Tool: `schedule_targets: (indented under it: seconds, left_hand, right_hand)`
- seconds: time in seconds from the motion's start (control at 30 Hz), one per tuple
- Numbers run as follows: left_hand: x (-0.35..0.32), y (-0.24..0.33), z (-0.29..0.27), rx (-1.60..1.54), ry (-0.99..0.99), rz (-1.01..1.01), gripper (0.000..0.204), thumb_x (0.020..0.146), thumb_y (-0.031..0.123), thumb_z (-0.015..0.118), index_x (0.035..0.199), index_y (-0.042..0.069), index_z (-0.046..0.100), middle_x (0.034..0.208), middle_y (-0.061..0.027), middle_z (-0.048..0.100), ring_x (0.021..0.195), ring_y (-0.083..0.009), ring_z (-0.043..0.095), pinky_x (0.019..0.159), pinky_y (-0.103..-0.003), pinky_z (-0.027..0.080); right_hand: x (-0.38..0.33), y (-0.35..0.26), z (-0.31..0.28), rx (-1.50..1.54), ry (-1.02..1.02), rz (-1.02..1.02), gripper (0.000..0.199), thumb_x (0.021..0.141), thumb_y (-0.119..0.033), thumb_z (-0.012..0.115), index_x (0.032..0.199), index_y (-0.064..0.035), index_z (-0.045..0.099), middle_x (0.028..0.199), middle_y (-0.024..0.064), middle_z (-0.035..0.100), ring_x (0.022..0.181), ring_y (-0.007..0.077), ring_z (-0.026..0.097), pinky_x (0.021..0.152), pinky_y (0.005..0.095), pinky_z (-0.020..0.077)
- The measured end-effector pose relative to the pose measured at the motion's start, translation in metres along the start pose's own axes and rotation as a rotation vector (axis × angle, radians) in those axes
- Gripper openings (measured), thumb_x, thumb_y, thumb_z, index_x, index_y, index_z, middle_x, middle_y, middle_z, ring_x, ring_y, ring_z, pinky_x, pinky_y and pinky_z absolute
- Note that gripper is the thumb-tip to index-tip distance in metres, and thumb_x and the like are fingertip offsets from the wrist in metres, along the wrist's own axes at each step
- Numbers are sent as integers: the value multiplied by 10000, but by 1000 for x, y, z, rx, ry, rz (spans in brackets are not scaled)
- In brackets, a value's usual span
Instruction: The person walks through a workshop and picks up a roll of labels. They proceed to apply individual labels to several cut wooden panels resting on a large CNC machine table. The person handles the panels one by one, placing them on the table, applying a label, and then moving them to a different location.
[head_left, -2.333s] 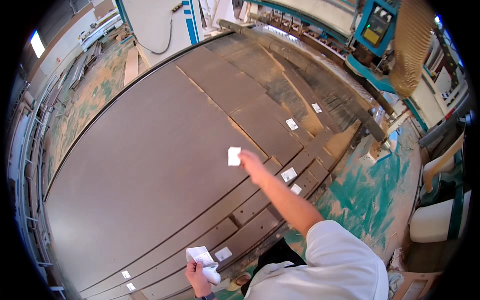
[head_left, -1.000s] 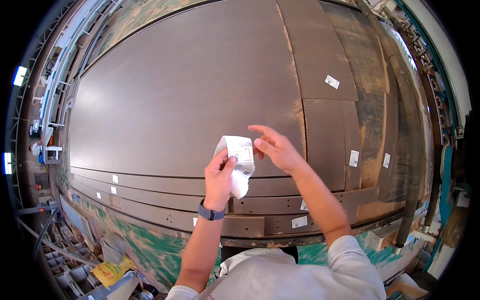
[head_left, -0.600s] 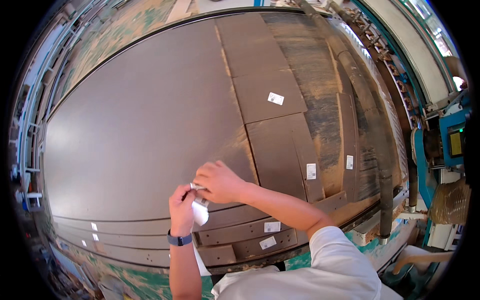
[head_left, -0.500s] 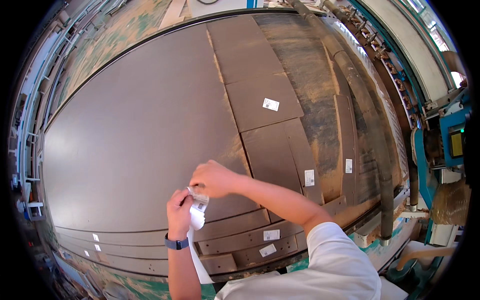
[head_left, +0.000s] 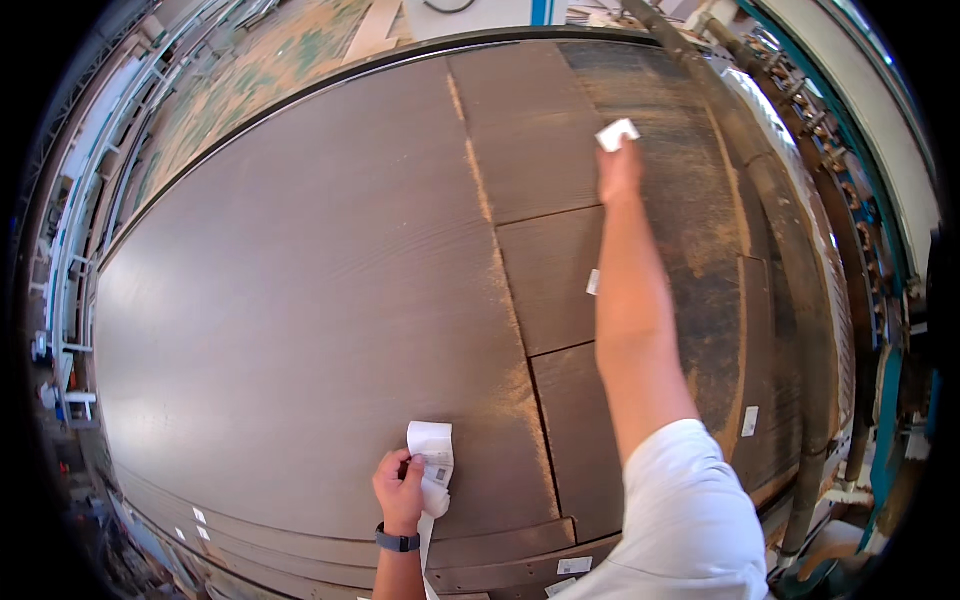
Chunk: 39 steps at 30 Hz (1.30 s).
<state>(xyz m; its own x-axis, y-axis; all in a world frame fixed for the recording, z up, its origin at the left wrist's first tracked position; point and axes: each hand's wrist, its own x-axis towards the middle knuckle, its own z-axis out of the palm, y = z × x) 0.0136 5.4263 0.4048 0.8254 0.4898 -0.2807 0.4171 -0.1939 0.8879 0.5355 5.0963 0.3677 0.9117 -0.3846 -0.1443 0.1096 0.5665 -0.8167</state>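
Dark brown wood-grain board [head_left: 300, 300], cut into one big panel and several smaller rectangular pieces, fills nearly everything below me, with pale sawdust lying along the saw lines between the pieces.

My right hand [head_left: 620, 170] is stretched far out across the sheet, arm straight, and its fingertips pinch a small white rectangular paper label [head_left: 617, 134] at the top of one of the far cut panels [head_left: 540, 130]. Whether the label is already pressed flat on the wood or just above it I cannot tell from here. Only the thumb and fingers close on the label.

My left hand [head_left: 402, 490] stays close to my body near the lower edge of the big panel. It is closed around a white strip of label backing paper [head_left: 432, 470], with one printed label curling up above my thumb and the loose tail of the strip hanging down past my wrist. A dark wristband [head_left: 397, 542] sits on that wrist.

Other white labels are already on the board: one [head_left: 592, 282] just beside my right forearm on the middle panel, one [head_left: 750, 421] on a narrow piece to the right, and two [head_left: 574, 566] on the thin strips near my white sleeve [head_left: 680, 520]. A green-framed machine rail [head_left: 850, 200] runs along the right side of the board.
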Motion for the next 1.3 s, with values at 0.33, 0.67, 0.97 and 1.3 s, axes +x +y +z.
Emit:
schedule_targets:
  seconds: [0.33,0.67,0.97,1.3]
  left_hand:
    - [28,43,17,-447,135,-157,196,928,127,647,1062,-15,649,898,-17,647,796,-80,565,711,-251,478]
    - [13,86,22,-595,12,-289,145,917,70,619,1036,-8,650,886,-44,663,779,-115,622,669,-272,523]
    - [45,71,35,-519,-143,-133,186,835,5,500,941,-39,646,827,-41,646,735,-112,596,646,-283,493]
    - [70,24,34,50,8,302,191,794,0,608,972,-23,673,769,-91,653,695,-137,607,640,-276,486]
  right_hand:
    - [-199,-6,41,-1814,-772,-697,373,927,-420,531,922,-78,678,889,114,670,920,322,616,788,456,445]
    - [-391,-7,42,-556,-1030,452,489,855,-84,657,1323,-71,518,871,82,625,741,222,586,704,345,492]
    - [-360,-23,45,-989,-1478,-519,167,802,-213,676,914,-91,658,880,79,614,893,280,577,794,434,430]
    - [-109,64,118,-990,-667,-70,259,956,-251,544,1064,-37,642,995,145,688,920,261,646,823,390,495]
